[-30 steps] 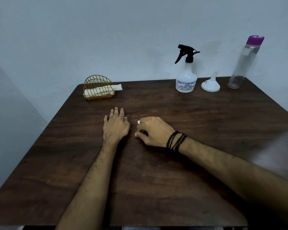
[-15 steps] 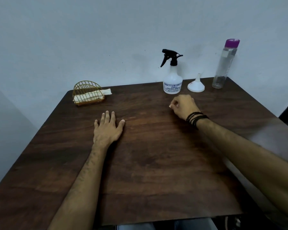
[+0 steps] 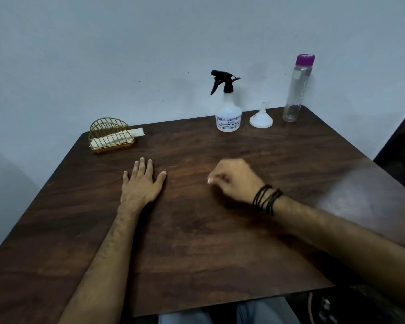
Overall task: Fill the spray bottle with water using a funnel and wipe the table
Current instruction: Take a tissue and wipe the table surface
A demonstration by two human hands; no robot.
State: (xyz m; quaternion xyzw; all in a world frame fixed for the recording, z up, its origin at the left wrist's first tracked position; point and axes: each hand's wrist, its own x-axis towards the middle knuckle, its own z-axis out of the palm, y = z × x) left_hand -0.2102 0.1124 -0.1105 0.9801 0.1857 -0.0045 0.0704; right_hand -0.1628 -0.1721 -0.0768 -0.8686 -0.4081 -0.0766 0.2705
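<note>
A white spray bottle with a black trigger head stands at the back of the dark wooden table. Right of it a white funnel sits mouth down, and a clear water bottle with a purple cap stands by the wall. My left hand lies flat on the table, fingers spread. My right hand is over the table's middle, blurred, fingers curled, holding nothing I can see. Both hands are well short of the bottles.
A gold wire holder with a folded whitish cloth in it stands at the back left corner. A pale wall runs behind the table. A dark shape shows past the right edge.
My right hand reached toward the spray bottle half a second ago and has come back toward the table's middle. My left hand stayed flat. The view shifted.
</note>
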